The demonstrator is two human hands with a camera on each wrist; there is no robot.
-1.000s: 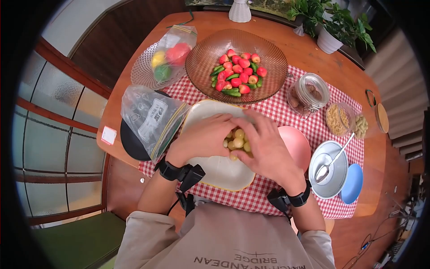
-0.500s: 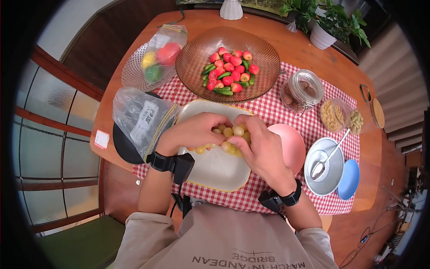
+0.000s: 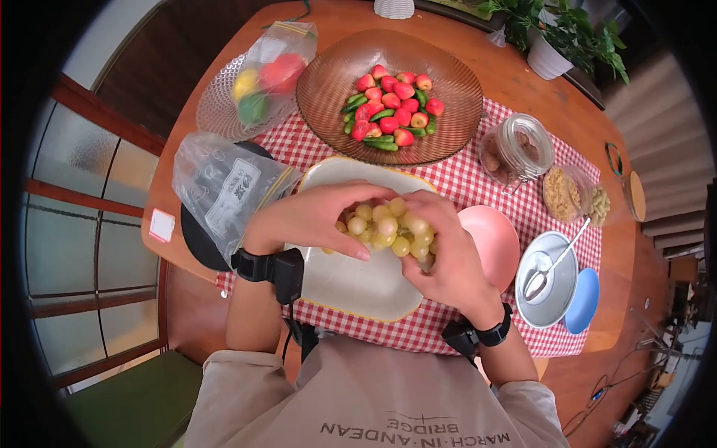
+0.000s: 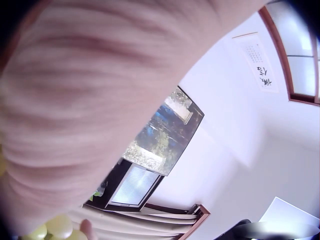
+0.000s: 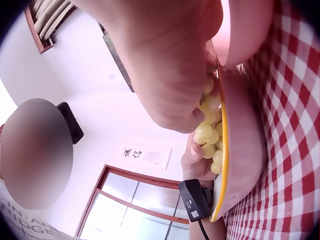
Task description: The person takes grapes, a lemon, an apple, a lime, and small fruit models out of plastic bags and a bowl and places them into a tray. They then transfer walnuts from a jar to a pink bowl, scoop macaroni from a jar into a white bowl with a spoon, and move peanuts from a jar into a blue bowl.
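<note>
A bunch of pale green grapes (image 3: 385, 225) is held between both hands over a white rectangular dish with a yellow rim (image 3: 351, 287). My left hand (image 3: 314, 216) grips its left side, thumb in front and the other fingers hidden behind the fruit. From the right, my right hand (image 3: 452, 254) holds the other side with curled fingers and thumb. In the right wrist view the grapes (image 5: 210, 132) sit right at the dish's rim (image 5: 223, 130). Only the edge of the bunch (image 4: 59, 227) shows in the left wrist view, below the palm.
Behind the dish stands a large amber bowl (image 3: 321, 89) with small red fruits and green peppers. At left are a clear zip bag (image 3: 224, 187) and a bag of colourful produce (image 3: 280, 71). Rightward stand a pink plate (image 3: 493, 246), metal bowl with spoon (image 3: 549, 306) and glass jar (image 3: 515, 153).
Both hands have stayed on the grapes and shifted their hold. The bunch was mostly covered by the fingers a second ago; now more of it shows between the hands.
</note>
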